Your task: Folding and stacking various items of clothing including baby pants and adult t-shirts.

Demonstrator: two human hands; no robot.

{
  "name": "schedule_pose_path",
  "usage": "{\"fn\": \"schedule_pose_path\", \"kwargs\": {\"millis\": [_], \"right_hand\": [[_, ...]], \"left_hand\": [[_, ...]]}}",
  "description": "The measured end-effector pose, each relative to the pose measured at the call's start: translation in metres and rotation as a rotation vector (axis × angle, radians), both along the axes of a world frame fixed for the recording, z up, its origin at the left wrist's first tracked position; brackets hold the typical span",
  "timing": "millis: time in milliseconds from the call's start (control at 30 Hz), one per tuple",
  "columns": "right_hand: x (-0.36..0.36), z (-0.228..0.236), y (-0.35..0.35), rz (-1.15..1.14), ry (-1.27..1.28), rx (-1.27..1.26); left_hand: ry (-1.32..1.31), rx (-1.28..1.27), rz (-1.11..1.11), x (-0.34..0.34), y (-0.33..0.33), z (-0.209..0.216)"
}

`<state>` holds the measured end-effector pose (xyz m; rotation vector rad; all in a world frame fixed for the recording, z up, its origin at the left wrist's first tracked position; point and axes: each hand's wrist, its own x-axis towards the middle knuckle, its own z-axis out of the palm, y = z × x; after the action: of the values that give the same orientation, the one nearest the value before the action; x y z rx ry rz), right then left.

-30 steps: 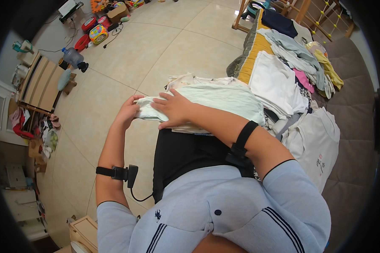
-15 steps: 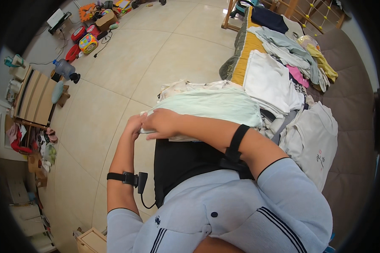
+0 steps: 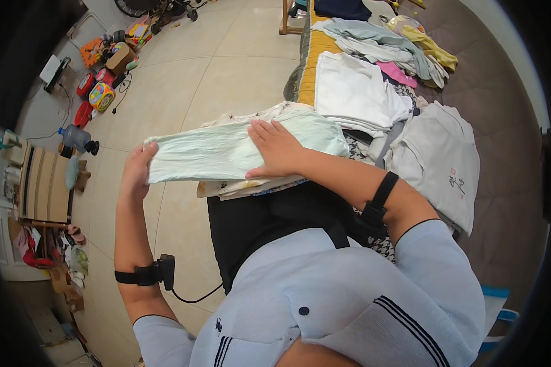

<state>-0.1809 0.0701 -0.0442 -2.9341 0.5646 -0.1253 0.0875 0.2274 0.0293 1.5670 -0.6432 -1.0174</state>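
A pale mint-green garment, folded into a long strip, stretches across my lap. My left hand grips its left end, thumb on top, and holds that end out over the floor. Flat on the garment's middle lies my right hand, fingers spread. Beneath the strip sits a pile of cream patterned clothes, mostly covered. What kind of garment the green one is, I cannot tell.
Folded white clothes lie to the right on a yellow-edged cushion. Beside them is a light grey shirt on the brown sofa. Farther back are loose clothes. Toys and a water jug stand at left.
My left hand has moved left and down, drawing the garment's end out past the pile. My right hand has gone from beside the left hand to the garment's middle. The view has shifted.
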Motion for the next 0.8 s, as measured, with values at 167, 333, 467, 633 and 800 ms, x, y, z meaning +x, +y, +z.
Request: {"fn": "schedule_pose_path", "kwargs": {"millis": [167, 333, 467, 633, 800], "right_hand": [[0.004, -0.006, 0.007, 0.033, 0.039, -0.037], [0.005, -0.006, 0.013, -0.004, 0.091, -0.053], [0.006, 0.002, 0.021, -0.034, 0.141, -0.016], [-0.002, 0.004, 0.05, -0.062, -0.057, 0.141], [-0.007, 0.018, 0.062, -0.103, 0.227, 0.278]], "left_hand": [[-0.011, -0.07, -0.066, -0.032, -0.036, 0.048], [-0.048, -0.036, -0.145, -0.093, -0.087, 0.081], [-0.073, 0.002, -0.242, -0.147, -0.135, 0.076], [-0.098, 0.143, -0.372, -0.213, -0.174, 0.042], [-0.014, 0.15, -0.439, -0.228, -0.183, 0.014]]}}
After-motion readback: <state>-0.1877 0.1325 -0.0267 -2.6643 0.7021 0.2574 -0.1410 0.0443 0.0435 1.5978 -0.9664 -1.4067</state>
